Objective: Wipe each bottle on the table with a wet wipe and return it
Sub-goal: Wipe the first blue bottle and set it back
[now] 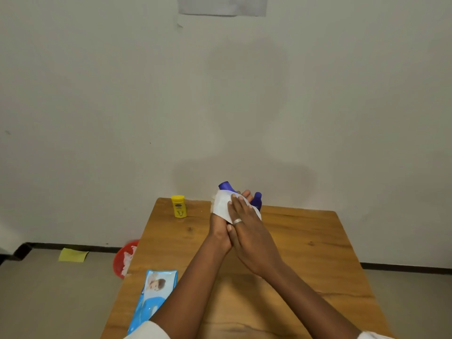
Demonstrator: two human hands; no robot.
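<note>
Above the far middle of the wooden table, my left hand holds a purple bottle from below; only its cap end shows. A white wet wipe covers the bottle's body. My right hand, with a ring on one finger, presses flat on the wipe. A second purple bottle stands just behind my hands, partly hidden. At the table's far left corner a small yellow bottle stands upright.
A blue pack of wet wipes lies at the table's near left edge. On the floor left of the table sits a red bowl holding used wipes, and a yellow cloth lies by the wall.
</note>
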